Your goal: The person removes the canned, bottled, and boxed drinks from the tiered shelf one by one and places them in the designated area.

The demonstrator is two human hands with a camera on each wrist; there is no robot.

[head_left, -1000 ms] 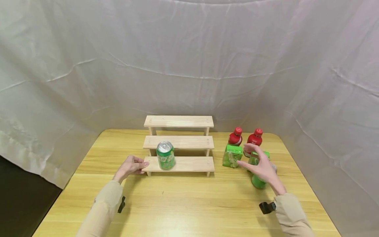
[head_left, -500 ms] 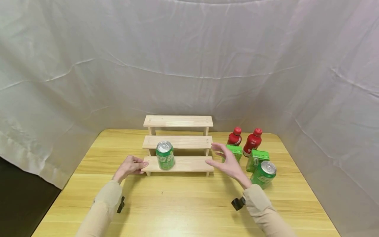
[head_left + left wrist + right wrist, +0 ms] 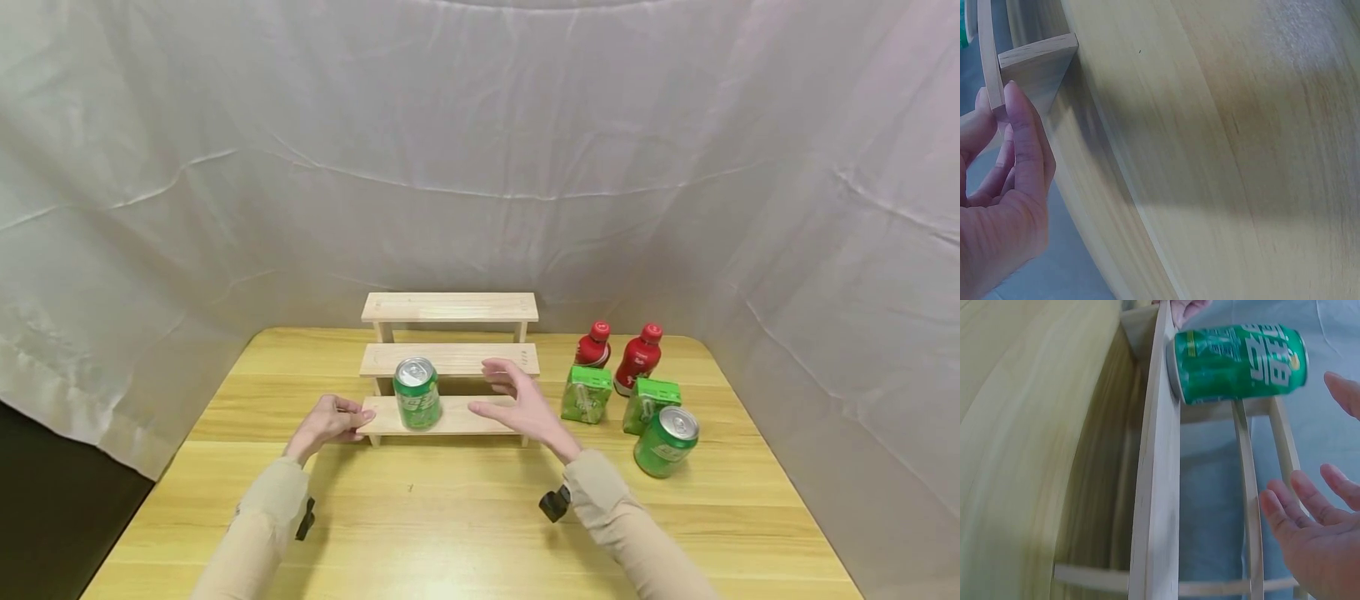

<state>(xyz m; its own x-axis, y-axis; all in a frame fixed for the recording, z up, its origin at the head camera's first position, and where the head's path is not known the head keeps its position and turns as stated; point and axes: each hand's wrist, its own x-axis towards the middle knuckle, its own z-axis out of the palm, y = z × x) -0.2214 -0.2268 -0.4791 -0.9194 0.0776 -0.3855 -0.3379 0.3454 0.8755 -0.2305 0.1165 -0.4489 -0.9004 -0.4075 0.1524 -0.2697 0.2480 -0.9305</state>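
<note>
A three-tier wooden rack stands on the table. On the left part of its lowest step sits a green soda can, upright, also seen side-on in the right wrist view. My left hand pinches the left end of that lowest step; in the left wrist view its thumb and forefinger lie on either side of the board. My right hand is over the right part of the rack, fingers spread and holding nothing, apart from the can. In the right wrist view its fingers point toward the rack.
Right of the rack stand two red bottles, two green drink cartons in front of them, and a second green can nearest me. A grey curtain hangs behind and along both sides of the wooden table.
My right hand has moved left, from above the cartons and second can to over the rack, uncovering them. The left hand and the can on the rack stay where they were.
</note>
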